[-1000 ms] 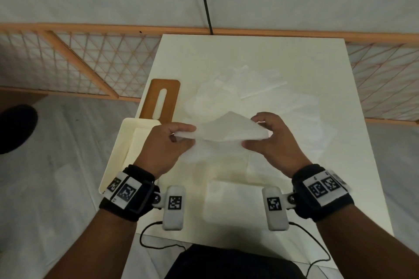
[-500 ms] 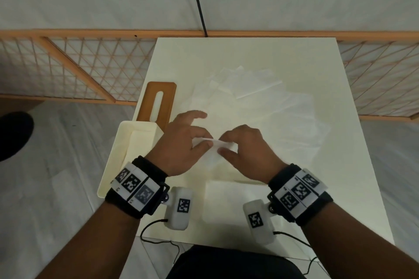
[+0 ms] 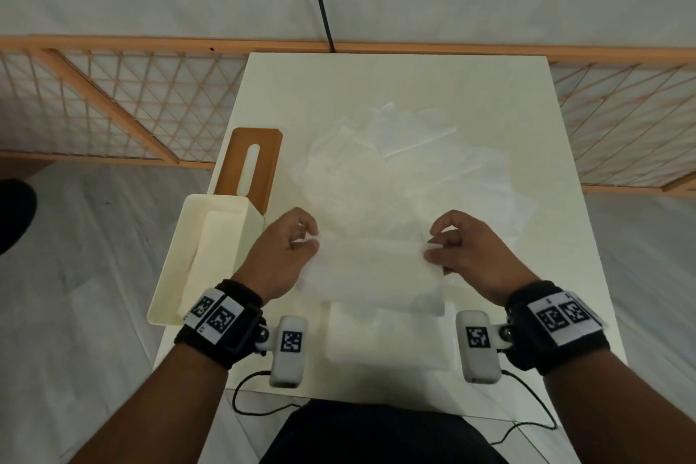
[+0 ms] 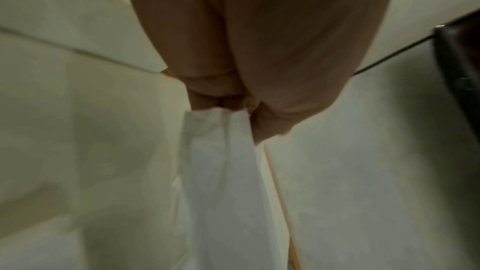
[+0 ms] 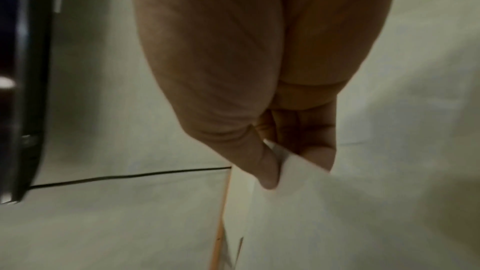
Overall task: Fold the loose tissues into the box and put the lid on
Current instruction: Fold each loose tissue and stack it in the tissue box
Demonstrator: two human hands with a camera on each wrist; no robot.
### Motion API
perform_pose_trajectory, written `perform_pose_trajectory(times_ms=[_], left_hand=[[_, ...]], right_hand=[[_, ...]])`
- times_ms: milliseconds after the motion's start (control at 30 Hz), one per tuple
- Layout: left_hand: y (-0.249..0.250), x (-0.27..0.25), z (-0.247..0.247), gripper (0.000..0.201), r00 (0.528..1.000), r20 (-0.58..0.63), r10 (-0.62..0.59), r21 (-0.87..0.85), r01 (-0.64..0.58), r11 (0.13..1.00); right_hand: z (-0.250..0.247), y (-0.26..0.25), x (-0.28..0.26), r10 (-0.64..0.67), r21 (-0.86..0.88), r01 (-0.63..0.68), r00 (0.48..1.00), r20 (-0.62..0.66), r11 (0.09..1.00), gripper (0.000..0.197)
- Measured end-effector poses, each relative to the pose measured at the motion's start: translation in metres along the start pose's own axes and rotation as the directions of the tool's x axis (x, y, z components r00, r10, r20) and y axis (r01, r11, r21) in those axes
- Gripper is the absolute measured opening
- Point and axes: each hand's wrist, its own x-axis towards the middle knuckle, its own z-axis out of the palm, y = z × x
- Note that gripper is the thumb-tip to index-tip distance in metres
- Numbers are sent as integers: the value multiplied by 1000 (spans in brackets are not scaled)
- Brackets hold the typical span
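Dim, warm, even light – shadows soft, no glare. The head view bends straight lines at its edges; both wrist views are blurred and grainy – darkest along their outer margins.

A cream table [image 3: 395,87] bears loose tissues [image 3: 395,169] beyond the hands, box [image 3: 177,275] and lid [image 3: 260,147] leftward.
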Motion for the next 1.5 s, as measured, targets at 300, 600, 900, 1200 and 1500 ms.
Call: perform_pose_trajectory(times_ms=[300,600,900,1200,1500], left_hand=[[-53,-21,55,21,972,174,-155,284,102,954],[-70,-17,75,18,975,170,-145,412,63,909],[-84,-13,82,19,990,111,-83,410,31,912],[-87,-9,89,21,983,117,-143,375,90,923],[-54,83,73,30,1000,4,7,464,-8,886]], right_hand=[[2,74,-21,141,-475,-123,990,4,871,18],[15,85,-21,105,-656,-58,994,33,752,16],[20,90,-15,116,-722,-56,993,34,690,19],[19,99,-20,150,-739,-83,988,25,669,13],[14,71,-11,31,-661,-43,999,-31,749,13]])
